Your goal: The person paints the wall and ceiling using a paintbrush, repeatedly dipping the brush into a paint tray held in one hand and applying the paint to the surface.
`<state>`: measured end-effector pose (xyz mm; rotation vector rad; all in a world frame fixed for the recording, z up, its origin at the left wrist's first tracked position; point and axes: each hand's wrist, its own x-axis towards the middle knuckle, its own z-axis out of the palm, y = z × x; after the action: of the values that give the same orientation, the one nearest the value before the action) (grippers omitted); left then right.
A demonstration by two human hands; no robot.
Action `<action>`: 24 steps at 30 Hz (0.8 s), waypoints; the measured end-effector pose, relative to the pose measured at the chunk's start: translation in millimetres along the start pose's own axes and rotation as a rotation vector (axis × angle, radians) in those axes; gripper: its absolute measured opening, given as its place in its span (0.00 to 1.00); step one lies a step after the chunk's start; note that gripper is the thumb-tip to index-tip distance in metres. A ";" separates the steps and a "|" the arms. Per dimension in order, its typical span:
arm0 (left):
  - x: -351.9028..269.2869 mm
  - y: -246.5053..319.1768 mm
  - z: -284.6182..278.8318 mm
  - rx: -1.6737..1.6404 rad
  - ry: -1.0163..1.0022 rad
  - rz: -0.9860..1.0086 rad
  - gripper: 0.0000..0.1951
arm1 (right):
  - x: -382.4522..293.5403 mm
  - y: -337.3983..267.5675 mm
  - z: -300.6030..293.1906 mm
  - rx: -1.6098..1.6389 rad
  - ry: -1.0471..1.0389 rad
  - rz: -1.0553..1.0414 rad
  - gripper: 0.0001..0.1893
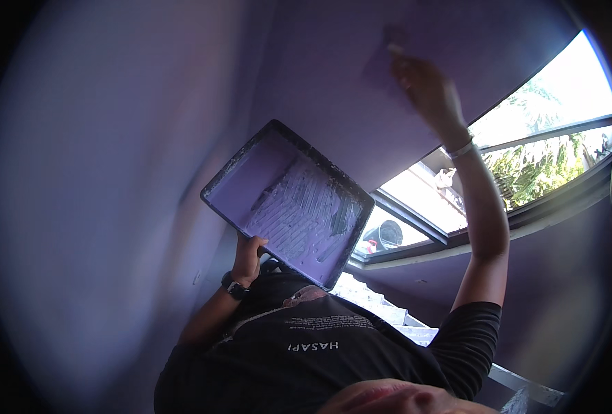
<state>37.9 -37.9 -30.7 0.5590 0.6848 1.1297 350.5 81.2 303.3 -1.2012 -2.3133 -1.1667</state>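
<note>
My left hand (248,261), with a watch at the wrist, grips the near-left edge of a black plastic paint tray (361,220), thumb over the rim. Purple paint (267,165) pools at the tray's far-left end and lies in streaks across its ribbed slope. Raised high at the upper right is my right hand (425,85). It is closed on a small paintbrush (395,47), blurred and dark-tipped, against the purple wall (326,83). Whether the bristles touch the wall cannot be made out.
To my right runs a window frame (412,212), with palm leaves (538,160) and a dark bucket (388,234) beyond it. Another wall (104,181) rises close on my left. White, step-like pieces (388,310) show below the window.
</note>
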 end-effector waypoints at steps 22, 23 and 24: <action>-1.7 4.2 4.2 -0.028 0.013 -0.023 0.30 | 2.2 13.7 -19.4 -0.208 0.021 -0.190 0.08; -1.6 4.2 4.3 -0.030 0.041 -0.002 0.30 | -7.5 -5.9 -4.4 -0.208 -0.124 -0.222 0.07; -1.3 3.8 3.9 -0.020 0.017 -0.019 0.30 | -17.8 -22.7 6.8 -0.038 -0.075 -0.217 0.07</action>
<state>38.1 -38.1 -25.1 0.5257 0.6913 1.1232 344.4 69.2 276.9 -1.0433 -2.5404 -1.2615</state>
